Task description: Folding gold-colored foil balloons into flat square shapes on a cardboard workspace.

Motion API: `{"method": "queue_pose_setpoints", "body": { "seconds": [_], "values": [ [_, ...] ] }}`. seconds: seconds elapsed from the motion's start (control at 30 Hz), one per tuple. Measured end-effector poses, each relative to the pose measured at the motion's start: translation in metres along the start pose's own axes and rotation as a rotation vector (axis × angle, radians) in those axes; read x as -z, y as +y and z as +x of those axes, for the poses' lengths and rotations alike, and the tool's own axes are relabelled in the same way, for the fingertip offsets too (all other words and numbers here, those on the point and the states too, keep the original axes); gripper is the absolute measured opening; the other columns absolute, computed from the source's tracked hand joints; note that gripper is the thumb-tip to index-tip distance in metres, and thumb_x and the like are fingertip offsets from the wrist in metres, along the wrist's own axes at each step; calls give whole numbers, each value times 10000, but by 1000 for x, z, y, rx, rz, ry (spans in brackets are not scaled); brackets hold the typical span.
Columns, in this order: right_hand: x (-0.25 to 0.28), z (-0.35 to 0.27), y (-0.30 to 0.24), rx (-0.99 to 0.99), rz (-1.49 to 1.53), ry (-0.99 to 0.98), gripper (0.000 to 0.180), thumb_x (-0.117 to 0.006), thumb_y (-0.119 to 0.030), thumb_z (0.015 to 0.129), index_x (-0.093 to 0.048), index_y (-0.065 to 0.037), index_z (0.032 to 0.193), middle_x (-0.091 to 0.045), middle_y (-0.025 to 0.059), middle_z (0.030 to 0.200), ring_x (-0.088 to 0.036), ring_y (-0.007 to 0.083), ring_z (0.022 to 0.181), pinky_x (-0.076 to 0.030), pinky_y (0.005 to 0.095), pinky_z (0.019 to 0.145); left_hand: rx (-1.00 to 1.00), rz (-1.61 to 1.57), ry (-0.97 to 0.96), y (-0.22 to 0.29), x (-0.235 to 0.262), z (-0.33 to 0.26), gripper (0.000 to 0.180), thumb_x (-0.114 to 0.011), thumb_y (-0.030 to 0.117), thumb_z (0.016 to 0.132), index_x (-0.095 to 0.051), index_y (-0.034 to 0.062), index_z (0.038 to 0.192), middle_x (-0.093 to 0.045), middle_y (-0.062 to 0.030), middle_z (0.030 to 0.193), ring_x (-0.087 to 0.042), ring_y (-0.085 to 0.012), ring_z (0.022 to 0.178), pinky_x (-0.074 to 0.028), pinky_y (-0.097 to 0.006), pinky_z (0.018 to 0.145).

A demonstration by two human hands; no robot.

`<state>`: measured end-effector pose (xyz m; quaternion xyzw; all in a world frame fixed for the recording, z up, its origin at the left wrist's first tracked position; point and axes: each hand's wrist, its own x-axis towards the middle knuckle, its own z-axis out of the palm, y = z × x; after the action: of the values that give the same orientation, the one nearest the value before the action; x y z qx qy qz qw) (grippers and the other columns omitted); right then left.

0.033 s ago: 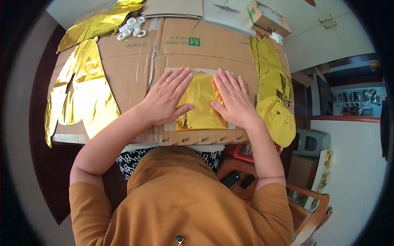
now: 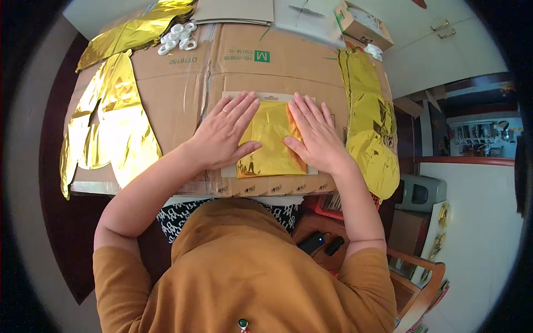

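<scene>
A folded piece of gold foil (image 2: 269, 152), which looks like a flat uninflated balloon, lies on a pale backing card (image 2: 229, 171) with a hanging slot at its top edge. My left hand (image 2: 225, 130) rests flat along its left side, fingers stretched out and pointing away from me. Mirroring it on the right side, my right hand (image 2: 317, 133) lies flat with its fingers a little spread. Both thumbs reach inward over the foil. Neither hand grips anything. Parts of the foil's edges and of the card are hidden beneath my palms.
Flattened cardboard (image 2: 166, 105) covers the table. A gold foil cut-out shape (image 2: 125, 111) lies left, a gold foil stack (image 2: 133, 36) behind it. White rings (image 2: 179, 39) sit nearby. Long gold foil pieces (image 2: 369, 116) lie right, below a small carton (image 2: 363, 26).
</scene>
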<state>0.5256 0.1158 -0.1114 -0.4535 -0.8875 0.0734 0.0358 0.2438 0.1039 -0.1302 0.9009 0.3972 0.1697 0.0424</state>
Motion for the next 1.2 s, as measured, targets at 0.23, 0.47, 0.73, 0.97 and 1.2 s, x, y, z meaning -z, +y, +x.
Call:
{"method": "queue_pose_setpoints", "body": {
  "seconds": [0.23, 0.47, 0.73, 0.97, 1.2],
  "values": [
    [-7, -2, 0, 3, -19, 45, 810, -488, -538, 1021, -248, -44, 1616, -239, 179, 1682, -218, 356, 1556, -123, 536, 1263, 50, 55, -57, -2, -1, -7, 881, -518, 558, 999, -249, -43, 1585, -273, -238, 1651, -230, -389, 1549, -147, -524, 1265],
    [-6, -2, -1, 24, -38, 49, 808, -477, -549, 1024, -256, -42, 1613, -250, 181, 1678, -225, 359, 1553, -123, 536, 1263, 173, -84, -169, -28, 29, -16, 1040, -589, 663, 916, -186, 17, 1623, -198, -209, 1687, -136, -363, 1578, -101, -506, 1281],
    [-1, 2, -2, 34, -52, 21, 803, -531, -511, 1008, -284, -24, 1597, -261, 172, 1675, -231, 336, 1555, -113, 540, 1269, 62, -61, -85, 6, 33, 4, 925, -576, 588, 959, -264, -11, 1592, -279, -229, 1653, -222, -390, 1551, -144, -513, 1273],
    [-6, -1, -1, 22, 9, 37, 793, -528, -488, 1015, -268, -28, 1606, -235, 170, 1686, -202, 330, 1565, -110, 536, 1270, 12, 103, -18, 9, -5, 5, 967, -483, 679, 953, -338, -77, 1538, -332, -273, 1610, -280, -403, 1523, -206, -520, 1246],
    [25, -7, 19, -29, 472, 191, 777, -529, -449, 1028, -254, -3, 1601, -223, 235, 1672, -198, 372, 1559, -124, 522, 1267, 39, 117, -68, 9, -6, 2, 979, -461, 688, 957, -312, -76, 1551, -286, -272, 1634, -237, -394, 1544, -167, -512, 1257]
  ]
}}
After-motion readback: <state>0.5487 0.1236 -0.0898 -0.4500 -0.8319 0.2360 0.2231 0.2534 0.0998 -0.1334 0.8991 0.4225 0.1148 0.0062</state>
